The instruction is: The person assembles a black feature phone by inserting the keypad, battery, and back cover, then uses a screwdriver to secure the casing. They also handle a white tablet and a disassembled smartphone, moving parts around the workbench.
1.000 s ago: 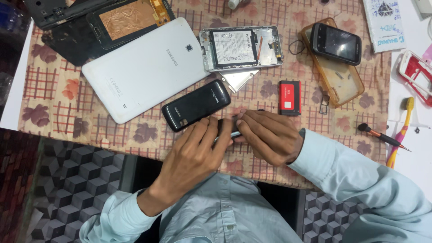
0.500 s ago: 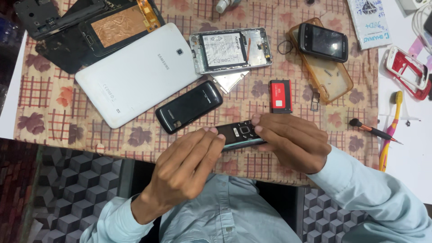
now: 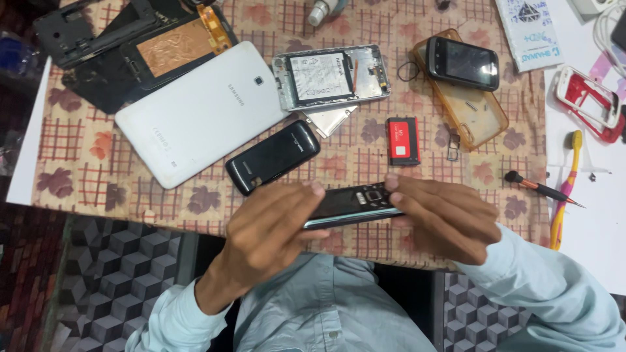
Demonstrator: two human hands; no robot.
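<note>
- Lower centre: left hand (image 3: 274, 238) and right hand (image 3: 443, 218) are clamped on the two ends of a black keypad phone (image 3: 352, 205), held edge-up just above the near edge of the patterned tablecloth (image 3: 85, 169).
- Risk: held by fingertips alone, the phone could slip and fall past the near edge.
- Centre: red battery (image 3: 402, 140) with a dark label.
- Upper right: white printed packet (image 3: 529, 29) with blue markings.
</note>
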